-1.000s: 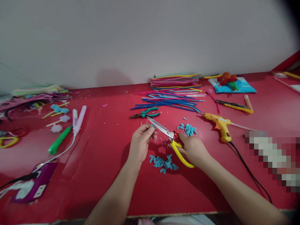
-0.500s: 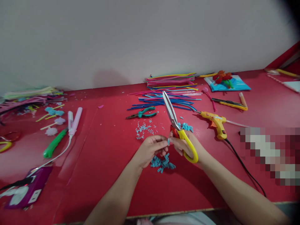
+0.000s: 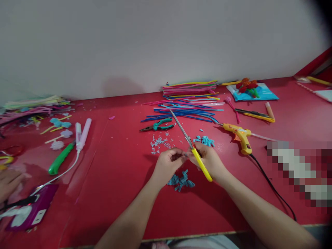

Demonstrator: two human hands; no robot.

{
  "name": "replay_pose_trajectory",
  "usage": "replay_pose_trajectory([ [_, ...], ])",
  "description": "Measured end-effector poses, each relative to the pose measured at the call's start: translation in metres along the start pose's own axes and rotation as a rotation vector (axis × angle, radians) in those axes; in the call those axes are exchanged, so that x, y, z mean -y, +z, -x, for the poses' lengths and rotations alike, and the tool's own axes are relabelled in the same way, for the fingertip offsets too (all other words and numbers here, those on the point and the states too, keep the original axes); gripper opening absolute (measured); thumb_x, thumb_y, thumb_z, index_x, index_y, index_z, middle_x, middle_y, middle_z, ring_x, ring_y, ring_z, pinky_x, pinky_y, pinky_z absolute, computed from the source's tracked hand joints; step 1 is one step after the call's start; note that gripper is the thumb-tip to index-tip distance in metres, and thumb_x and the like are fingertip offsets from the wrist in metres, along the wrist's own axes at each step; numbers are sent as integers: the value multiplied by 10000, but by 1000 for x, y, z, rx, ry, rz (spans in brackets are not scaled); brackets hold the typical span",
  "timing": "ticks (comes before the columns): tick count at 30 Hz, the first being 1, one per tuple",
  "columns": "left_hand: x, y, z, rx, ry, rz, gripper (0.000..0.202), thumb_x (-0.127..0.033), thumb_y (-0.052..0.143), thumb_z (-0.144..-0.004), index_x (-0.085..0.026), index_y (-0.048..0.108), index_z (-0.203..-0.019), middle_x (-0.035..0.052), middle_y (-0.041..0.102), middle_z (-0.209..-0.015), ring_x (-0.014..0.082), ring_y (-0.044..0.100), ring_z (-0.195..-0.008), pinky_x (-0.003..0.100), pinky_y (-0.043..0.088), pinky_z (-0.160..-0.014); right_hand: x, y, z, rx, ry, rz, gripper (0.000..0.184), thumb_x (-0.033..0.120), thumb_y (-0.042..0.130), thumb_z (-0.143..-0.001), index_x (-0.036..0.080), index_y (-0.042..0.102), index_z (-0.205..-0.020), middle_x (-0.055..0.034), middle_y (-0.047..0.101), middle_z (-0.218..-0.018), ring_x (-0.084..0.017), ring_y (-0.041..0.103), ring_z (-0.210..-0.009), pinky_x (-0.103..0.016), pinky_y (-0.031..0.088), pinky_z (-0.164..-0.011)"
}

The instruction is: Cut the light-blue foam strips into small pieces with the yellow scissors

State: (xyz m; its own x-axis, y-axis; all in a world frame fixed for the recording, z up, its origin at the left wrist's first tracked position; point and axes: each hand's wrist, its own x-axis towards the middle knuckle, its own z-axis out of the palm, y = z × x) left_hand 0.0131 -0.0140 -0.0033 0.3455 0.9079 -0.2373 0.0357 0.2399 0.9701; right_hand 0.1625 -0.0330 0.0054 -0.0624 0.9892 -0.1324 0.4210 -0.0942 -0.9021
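Scissors with yellow handles point(image 3: 201, 165) rest in my right hand point(image 3: 214, 162), its fingers closed around them. The narrow edge of the blades faces me, the tip pointing up and left. My left hand point(image 3: 168, 165) is pinched at the fingertips, which meet my right fingers over a short blue pipe cleaner piece, now mostly hidden. Under the hands lies a pile of short blue pipe cleaner pieces point(image 3: 184, 180). Beyond my right hand is a heap of trimmed blue pieces point(image 3: 206, 141). Tiny pale blue clippings point(image 3: 158, 143) are scattered beyond my left hand.
Teal-handled pliers point(image 3: 158, 126) lie before rows of pipe cleaners point(image 3: 185, 112). A yellow glue gun point(image 3: 240, 136) trails its cord on the right. At left are a pink hair straightener point(image 3: 83, 135), a green-handled tool point(image 3: 61, 159), a purple power strip point(image 3: 43, 207) and another person's hand point(image 3: 9, 183).
The scissors have turned edge-on in my right hand, tip swinging left and down. The blue piece at my fingertips is less visible. Another person's hand has appeared at the left edge.
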Motion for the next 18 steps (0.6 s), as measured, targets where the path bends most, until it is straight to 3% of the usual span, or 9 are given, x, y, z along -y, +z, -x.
replay_pose_trajectory([
  [4,-4,-8,-3,-129,10,103,119,-232,603,-642,-142,590,-719,-17,557,-549,85,491,-481,210,390,-500,-4,-9,2,-56,-36,359,230,420,495,-685,196,446,-696,47,431,-537,-84,377,-477,-196,243,-450],
  [10,-8,-20,-9,-298,32,360,117,-197,623,-627,-135,570,-711,-7,579,-602,74,511,-502,201,399,-504,-5,-8,7,42,-64,763,374,552,394,-729,197,465,-820,-4,548,-583,-130,490,-505,-219,217,-461],
  [18,-11,-25,-7,-294,107,419,67,-172,580,-679,-128,591,-729,-4,578,-620,63,511,-520,188,390,-510,-10,-2,10,34,-122,958,433,587,302,-767,186,441,-848,-32,588,-616,-168,541,-534,-255,196,-472],
])
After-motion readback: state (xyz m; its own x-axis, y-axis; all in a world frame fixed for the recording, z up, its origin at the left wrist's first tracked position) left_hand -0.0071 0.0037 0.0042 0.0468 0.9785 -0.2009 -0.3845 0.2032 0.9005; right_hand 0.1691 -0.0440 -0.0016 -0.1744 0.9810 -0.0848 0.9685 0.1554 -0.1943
